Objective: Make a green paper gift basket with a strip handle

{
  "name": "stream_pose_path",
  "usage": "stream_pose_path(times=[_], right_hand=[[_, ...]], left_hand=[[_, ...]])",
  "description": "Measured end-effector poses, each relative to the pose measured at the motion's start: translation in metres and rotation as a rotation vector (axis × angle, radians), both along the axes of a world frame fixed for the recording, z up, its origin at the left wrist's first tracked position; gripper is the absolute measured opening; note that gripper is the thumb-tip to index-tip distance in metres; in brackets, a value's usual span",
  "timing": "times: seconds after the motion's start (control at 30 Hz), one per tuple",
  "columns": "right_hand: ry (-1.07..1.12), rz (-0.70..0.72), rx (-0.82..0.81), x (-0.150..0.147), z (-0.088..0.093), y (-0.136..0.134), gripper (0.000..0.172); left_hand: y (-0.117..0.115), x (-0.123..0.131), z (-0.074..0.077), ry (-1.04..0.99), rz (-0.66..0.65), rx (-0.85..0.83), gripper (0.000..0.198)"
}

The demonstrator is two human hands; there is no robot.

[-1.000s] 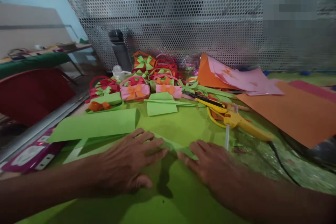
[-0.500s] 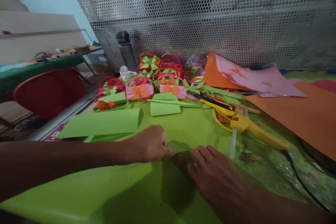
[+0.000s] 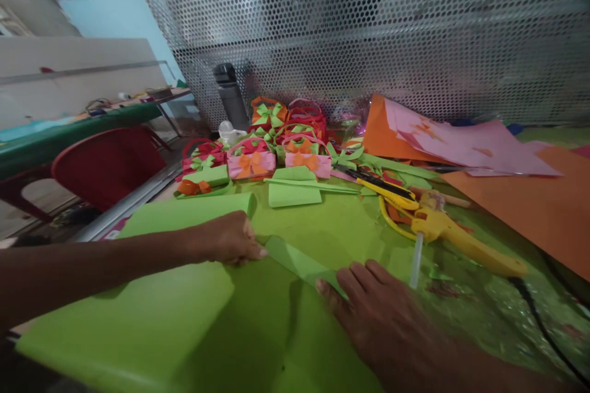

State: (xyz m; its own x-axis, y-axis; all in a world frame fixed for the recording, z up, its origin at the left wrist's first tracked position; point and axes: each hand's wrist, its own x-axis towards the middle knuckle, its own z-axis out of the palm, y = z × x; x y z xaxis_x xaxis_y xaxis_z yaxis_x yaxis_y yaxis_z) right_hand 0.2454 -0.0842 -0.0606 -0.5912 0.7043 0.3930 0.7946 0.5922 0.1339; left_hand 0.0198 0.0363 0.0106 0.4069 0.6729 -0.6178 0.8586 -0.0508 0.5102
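A folded strip of light green paper (image 3: 299,261) lies slantwise on the green tabletop between my hands. My left hand (image 3: 230,239) is closed, its thumb and fingertip pinched at the strip's left end; the exact contact is partly hidden. My right hand (image 3: 373,301) holds the other end, thumb on the near side and bent fingers on the far side, pressing it to the table. Beyond lie a folded green paper piece (image 3: 295,195) with a thin strip across it and, by my left forearm, a curled green sheet (image 3: 184,212).
Small paper bags with bows (image 3: 251,163) stand at the back, near a grey bottle (image 3: 233,101). On the right lie a yellow glue gun (image 3: 470,245) with its cord, a yellow cutter (image 3: 387,190), and orange (image 3: 520,196) and pink sheets (image 3: 479,144). A red chair (image 3: 110,166) stands left.
My left hand has moved left, away from my right hand, and the green strip now shows between them. My right hand stays nearly in place. The view has shifted slightly.
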Motion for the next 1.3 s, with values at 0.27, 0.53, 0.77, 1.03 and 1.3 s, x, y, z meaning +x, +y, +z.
stream_pose_path(times=[0.27, 0.53, 0.77, 1.03, 1.3], right_hand=[[-0.033, 0.053, 0.034, 0.003, 0.002, 0.001, 0.022], [-0.138, 0.094, -0.233, 0.005, 0.027, 0.016, 0.012], [-0.082, -0.057, -0.281, 0.033, 0.062, 0.004, 0.015], [-0.328, -0.091, -0.047, 0.007, 0.039, -0.021, 0.021], [-0.41, -0.084, 0.012, 0.002, 0.043, -0.01, 0.023]], left_hand=[[0.005, -0.006, 0.008, 0.142, -0.061, 0.171, 0.04], [-0.054, 0.036, -0.002, -0.074, -0.804, 0.937, 0.02], [-0.057, 0.034, -0.041, -0.012, -0.839, 1.18, 0.018], [-0.054, 0.025, -0.051, -0.061, -0.811, 1.252, 0.02], [-0.056, 0.024, -0.05, -0.16, -0.742, 1.291, 0.027]])
